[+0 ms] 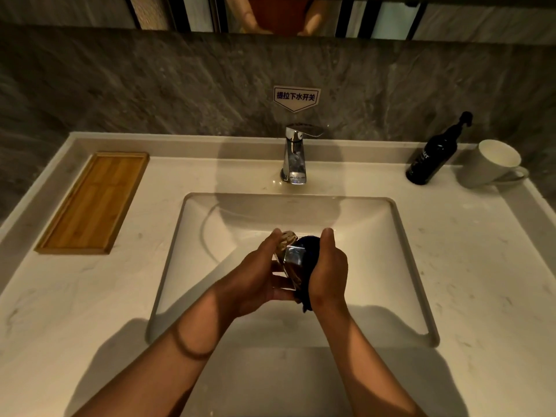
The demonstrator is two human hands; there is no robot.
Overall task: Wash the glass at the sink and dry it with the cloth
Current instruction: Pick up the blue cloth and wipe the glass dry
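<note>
Holding one glass (290, 257), the left hand (258, 278) wraps it while the right hand (329, 269) grips one dark cloth (307, 245) over one sink (403, 251).

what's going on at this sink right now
A person stands at the sink holding a clear glass in the left hand, over the basin. The right hand presses a dark cloth against it, so drying appears under way. No water can be seen running from the faucet. A wooden tray, a dark bottle and a white mug sit untouched on the counter.
</note>
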